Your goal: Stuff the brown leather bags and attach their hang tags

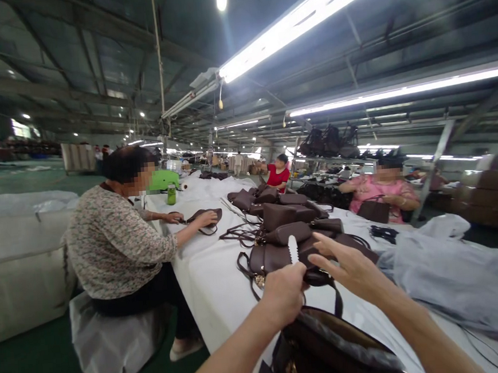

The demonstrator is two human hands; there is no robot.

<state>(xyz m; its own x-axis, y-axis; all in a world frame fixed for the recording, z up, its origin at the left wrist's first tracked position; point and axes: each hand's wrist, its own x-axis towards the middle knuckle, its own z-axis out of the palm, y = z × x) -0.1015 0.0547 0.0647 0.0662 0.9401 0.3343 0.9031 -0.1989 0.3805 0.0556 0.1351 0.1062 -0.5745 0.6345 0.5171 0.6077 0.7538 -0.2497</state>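
My left hand [284, 292] is closed round a white strip [293, 249] with a rounded, notched end that sticks up from the fist. To its right, my right hand [345, 262] is raised with its fingers apart and holds nothing. Below both hands an open dark brown bag [326, 353] with a grey lining lies at the table's near edge. Just beyond the hands is a pile of brown bags [277, 216] with straps and a gold-coloured metal piece.
A person in a floral top [119, 237] sits at left, handling a small brown bag [210, 215] on the white table [208, 270]. Across it, a person in pink [385, 193] holds another bag. Clear plastic [458, 273] lies at right; a green bottle [171, 195] stands farther back.
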